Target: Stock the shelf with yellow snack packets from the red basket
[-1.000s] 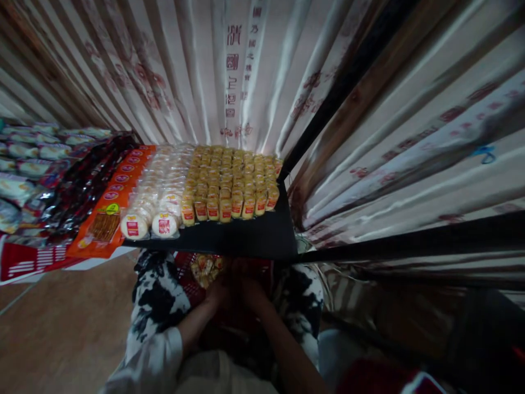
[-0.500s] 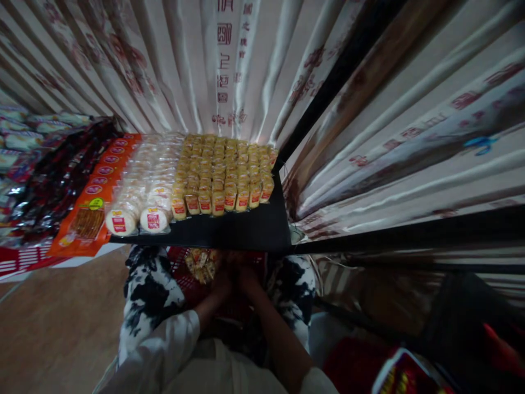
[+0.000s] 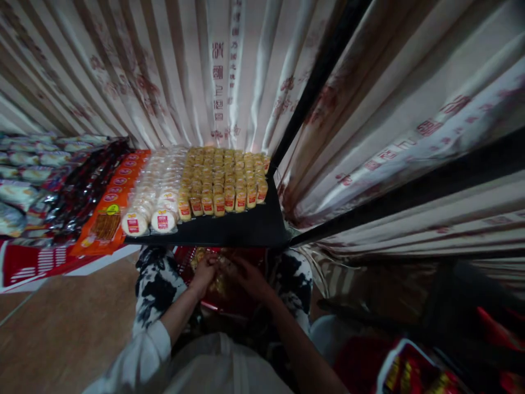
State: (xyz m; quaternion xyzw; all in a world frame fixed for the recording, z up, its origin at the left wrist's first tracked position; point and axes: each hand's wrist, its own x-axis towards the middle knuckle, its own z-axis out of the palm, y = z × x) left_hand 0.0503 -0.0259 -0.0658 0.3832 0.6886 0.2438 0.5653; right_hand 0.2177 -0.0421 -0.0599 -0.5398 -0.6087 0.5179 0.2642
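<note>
Between my knees, under the shelf edge, sits a red plastic basket (image 3: 241, 306). My left hand (image 3: 204, 273) is over its left part, fingers curled into a pinch. My right hand (image 3: 249, 276) reaches in from the other side, its fingers bent toward the left ones. Both meet at a dim, clear plastic packet (image 3: 220, 280) with something yellowish inside; shadow blurs its details. Some yellow wrapped snacks (image 3: 198, 256) show in the basket just beyond my left hand.
A black shelf (image 3: 246, 227) above my lap bears rows of yellow wrapped cakes (image 3: 219, 200), round white crackers (image 3: 163, 220), orange packets (image 3: 107, 221) and dark packets (image 3: 77, 202). Printed curtains (image 3: 250, 71) hang behind. Another red basket (image 3: 36, 262) is at left; red-and-gold packets (image 3: 410, 372) lie lower right.
My hands have moved apart and my left hand has shifted left, now covering part of the yellow snacks. The plastic packet shows between them. The camera view has turned slightly.
</note>
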